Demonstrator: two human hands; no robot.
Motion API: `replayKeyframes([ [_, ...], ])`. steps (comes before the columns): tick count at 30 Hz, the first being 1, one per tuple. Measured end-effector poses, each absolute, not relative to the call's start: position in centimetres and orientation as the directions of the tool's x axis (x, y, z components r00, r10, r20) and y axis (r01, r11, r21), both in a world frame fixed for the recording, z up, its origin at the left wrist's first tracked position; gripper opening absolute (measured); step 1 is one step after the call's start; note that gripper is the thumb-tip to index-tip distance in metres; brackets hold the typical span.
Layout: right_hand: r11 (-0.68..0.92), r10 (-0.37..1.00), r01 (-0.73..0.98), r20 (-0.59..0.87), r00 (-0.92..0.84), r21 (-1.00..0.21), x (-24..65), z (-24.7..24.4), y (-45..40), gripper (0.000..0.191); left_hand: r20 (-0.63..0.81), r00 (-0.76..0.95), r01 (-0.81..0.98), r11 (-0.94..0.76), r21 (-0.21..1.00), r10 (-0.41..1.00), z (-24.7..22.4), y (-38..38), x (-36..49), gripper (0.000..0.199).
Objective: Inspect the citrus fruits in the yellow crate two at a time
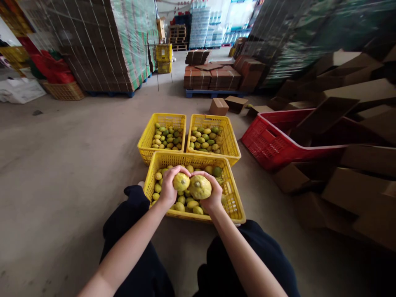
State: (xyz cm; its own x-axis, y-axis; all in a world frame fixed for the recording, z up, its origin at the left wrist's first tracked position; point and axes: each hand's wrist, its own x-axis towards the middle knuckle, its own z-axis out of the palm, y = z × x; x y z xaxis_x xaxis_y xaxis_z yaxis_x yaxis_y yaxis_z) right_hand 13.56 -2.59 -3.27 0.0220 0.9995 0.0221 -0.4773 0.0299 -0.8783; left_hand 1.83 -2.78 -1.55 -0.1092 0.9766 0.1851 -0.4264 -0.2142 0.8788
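Observation:
My left hand [168, 185] is wrapped round a smaller yellow lemon [181, 181]. In my right hand [215, 192] sits a larger, bumpy yellow-green lemon [200, 187]. The two fruits are held side by side, close together, above the near yellow crate [236, 202]. Several yellow and green lemons [192, 203] lie loose inside that crate, partly hidden under my hands. Directly behind it stand two more yellow crates, the left one [142, 144] and the right one [234, 145], each holding several smaller yellow and green fruits.
A red crate [269, 146] stands to the right among several cardboard boxes [359, 194]. Beyond the yellow crates are a small box [219, 107] and a blue pallet [213, 93] of flattened cartons. Tall wrapped stacks [93, 45] rise on both sides. My knees flank the near crate.

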Motion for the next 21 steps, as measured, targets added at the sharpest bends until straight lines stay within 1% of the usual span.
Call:
replayKeyframes([
  [8, -0.001, 1.0, -0.484, 0.001, -0.004, -0.875, 13.5, -3.2, -2.8, 0.031, 0.164, -0.127, -0.397, -0.202, 0.896, 0.978, -1.5, -2.8, 1.8, 0.035],
  [11, -0.04, 0.999, -0.507, -0.046, -0.001, -0.861, 13.5, -3.2, -2.8, 0.029, 0.141, -0.13, -0.372, -0.18, 0.911, 0.981, -1.6, -2.7, 1.8, 0.037],
  [14, -0.114, 0.988, -0.569, -0.153, 0.022, -0.814, 13.4, -3.4, -2.6, 0.024, 0.069, -0.155, -0.372, -0.122, 0.92, 0.986, -1.7, -2.3, 1.8, 0.044],
  [18, -0.243, 0.913, -0.684, -0.4, 0.077, -0.688, 13.1, -3.8, -2.0, 0.018, -0.055, -0.21, -0.358, -0.025, 0.933, 0.976, -1.9, -1.8, 1.6, 0.053],
  [20, -0.295, 0.867, -0.709, -0.492, 0.084, -0.641, 13.0, -3.9, -1.9, 0.017, -0.084, -0.208, -0.356, 0.004, 0.935, 0.975, -2.1, -1.7, 1.5, 0.054],
  [21, -0.312, 0.856, -0.714, -0.512, 0.075, -0.627, 12.9, -3.9, -1.9, 0.018, -0.1, -0.199, -0.364, 0.021, 0.931, 0.975, -2.2, -1.6, 1.5, 0.05],
])
